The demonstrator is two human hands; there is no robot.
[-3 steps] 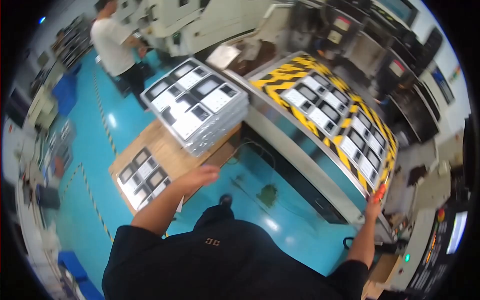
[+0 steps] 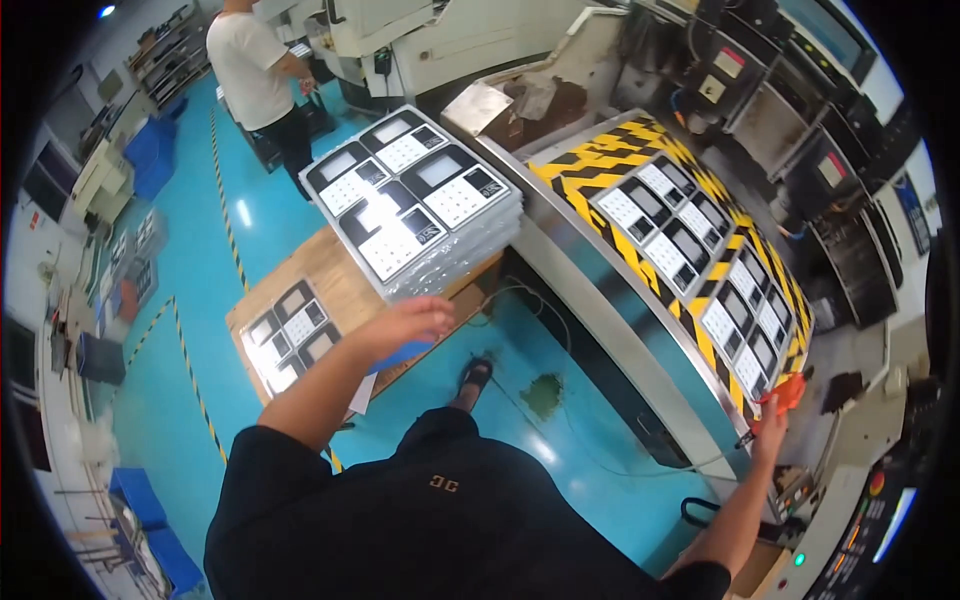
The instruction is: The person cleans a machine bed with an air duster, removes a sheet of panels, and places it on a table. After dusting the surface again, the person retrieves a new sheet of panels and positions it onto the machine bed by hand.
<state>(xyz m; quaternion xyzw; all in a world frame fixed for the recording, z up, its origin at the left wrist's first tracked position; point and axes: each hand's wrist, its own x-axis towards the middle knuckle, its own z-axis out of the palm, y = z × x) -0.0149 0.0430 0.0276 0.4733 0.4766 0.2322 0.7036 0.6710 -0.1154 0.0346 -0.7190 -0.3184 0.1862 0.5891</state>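
Note:
My right hand is closed around an orange-red air blow gun at the near right corner of the machine bed. Beside it, printed panel sheets in black and white lie on a yellow-and-black striped surface. My left hand hovers by the near edge of a wooden table, fingers loosely extended, nothing visible in them. Just under it shows something blue, partly hidden by the hand. A thick stack of similar panels with clear wrapping stands on the table, and another panel sheet lies nearer.
A control panel with lit buttons stands at the lower right. A thin hose runs over the blue floor. A person in a white shirt stands at the far left. Blue bins line the left side.
The view has shifted, so table and machine sit slightly farther right. My right hand has tilted the air blow gun, and more of it shows. More of the blue thing shows under my left hand.

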